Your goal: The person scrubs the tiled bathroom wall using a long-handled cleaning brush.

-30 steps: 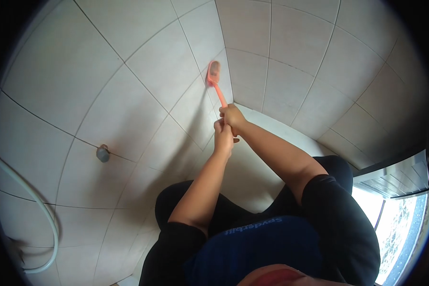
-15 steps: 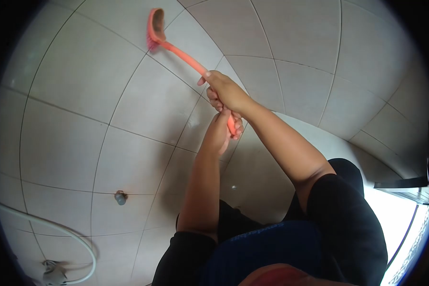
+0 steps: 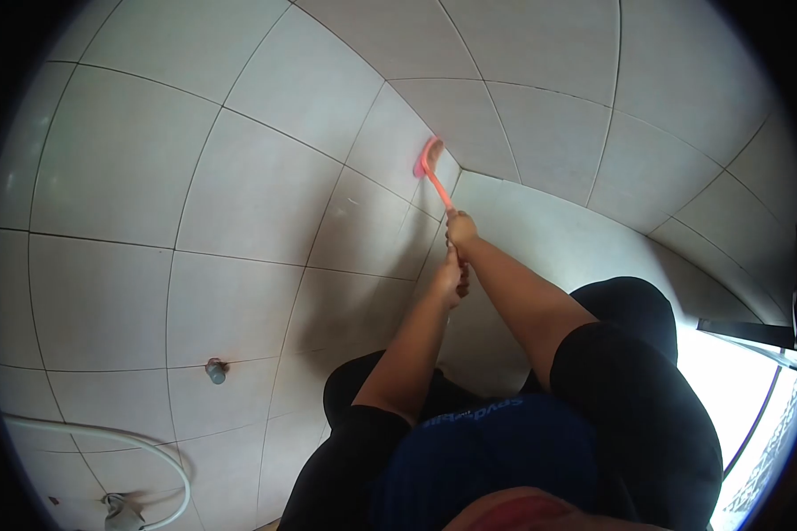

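An orange long-handled scrub brush (image 3: 440,189) extends upward and away from me. Its pink bristles are at the tiled left wall (image 3: 266,186), close to the corner under the ceiling-side tiles. My right hand (image 3: 460,230) wraps round the middle of the handle. Just below it my left hand (image 3: 454,280) is closed on the handle's lower end, which the fingers mostly cover. Both forearms reach forward, and the two hands sit against each other.
A grey pipe fitting (image 3: 216,371) sticks out of the left wall. Lower left, a white hose (image 3: 164,462) curves to a grey wall fixture (image 3: 122,511). At the right are a dark ledge (image 3: 744,334) and a bright opening (image 3: 739,398).
Both hands have moved right and slightly down, carrying the brush. Its head has come from the upper left wall down to the corner, and the handle now stands steeper.
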